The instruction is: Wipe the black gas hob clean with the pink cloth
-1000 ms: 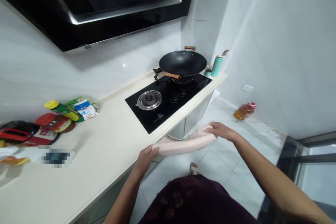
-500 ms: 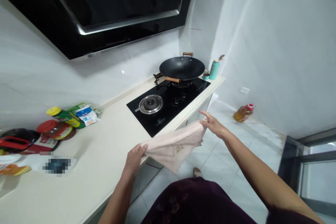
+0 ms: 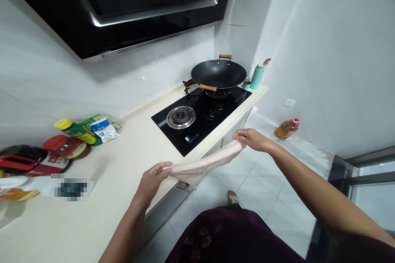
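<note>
A pale pink cloth is stretched between my two hands, in front of the counter's edge. My left hand pinches its left end over the counter edge. At the other end, my right hand grips the cloth's corner with the fingers closed. The cloth sags a little in the middle and looks folded along its upper edge. Just beyond it lies the black gas hob, with a bare burner on the left. A black wok with wooden handles sits over the right burner.
Along the wall on the left of the counter stand a red-lidded jar, a yellow-capped bottle and packets. A turquoise flask is beside the wok. An oil bottle stands on the floor. A range hood hangs above.
The cloth has gone from a hanging triangle to a narrower, folded-looking strip. My right hand's extended index finger has closed onto the cloth. My left hand has shifted slightly left.
</note>
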Demonstrator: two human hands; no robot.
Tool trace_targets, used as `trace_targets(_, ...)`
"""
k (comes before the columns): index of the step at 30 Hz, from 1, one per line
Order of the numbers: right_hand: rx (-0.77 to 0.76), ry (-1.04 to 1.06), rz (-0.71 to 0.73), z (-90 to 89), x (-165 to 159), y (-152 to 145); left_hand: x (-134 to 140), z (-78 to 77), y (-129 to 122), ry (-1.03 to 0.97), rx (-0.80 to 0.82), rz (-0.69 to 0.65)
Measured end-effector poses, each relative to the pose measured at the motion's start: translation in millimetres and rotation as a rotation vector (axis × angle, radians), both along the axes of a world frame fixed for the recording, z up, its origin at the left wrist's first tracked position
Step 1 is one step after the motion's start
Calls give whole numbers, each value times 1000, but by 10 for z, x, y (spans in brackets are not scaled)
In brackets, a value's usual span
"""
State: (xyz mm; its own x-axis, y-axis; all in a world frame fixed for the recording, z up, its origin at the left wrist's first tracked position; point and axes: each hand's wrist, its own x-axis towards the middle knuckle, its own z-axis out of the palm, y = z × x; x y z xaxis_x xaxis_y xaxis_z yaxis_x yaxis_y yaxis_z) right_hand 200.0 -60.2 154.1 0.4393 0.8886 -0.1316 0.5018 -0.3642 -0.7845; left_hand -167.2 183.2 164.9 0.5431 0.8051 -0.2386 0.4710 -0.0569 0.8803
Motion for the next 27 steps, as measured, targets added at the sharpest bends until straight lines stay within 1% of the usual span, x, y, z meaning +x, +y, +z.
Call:
trace_targets(2, 15, 46, 61, 128, -9, 18, -56, 61, 47, 51, -44, -43)
trace_targets(3, 22, 51, 84, 199, -11, 26, -88, 95, 73, 77, -39, -59)
trace_targets(5, 45, 0, 125, 342, -18, 48, -156, 163, 128, 109, 31, -82)
trace_targets(7, 85, -123, 171, 465, -29, 92, -230, 223, 180, 119, 155, -103)
trace_targets(10, 121, -299, 226, 603, -52, 226, -341, 313, 270, 96, 383, -138)
trace_targets(14, 160, -435, 274, 787, -76, 579, -448, 496, 499, 88, 615, -141)
trace_targets(16, 216, -488, 264, 908, -77, 829, -469, 635, 672, 112, 689, -127)
trace_targets(18, 300, -533, 251, 1043, -71, 1110, -473, 811, 862, 151, 741, -89)
trace_targets(22, 488, -580, 244, 1319, -64, 1677, -501, 1260, 1198, 270, 820, 86)
trace_targets(25, 587, -561, 260, 1520, -83, 2024, -608, 1609, 1330, 346, 887, 194)
trace_targets(27, 631, -537, 279, 1624, -110, 2176, -731, 1762, 1338, 396, 937, 269)
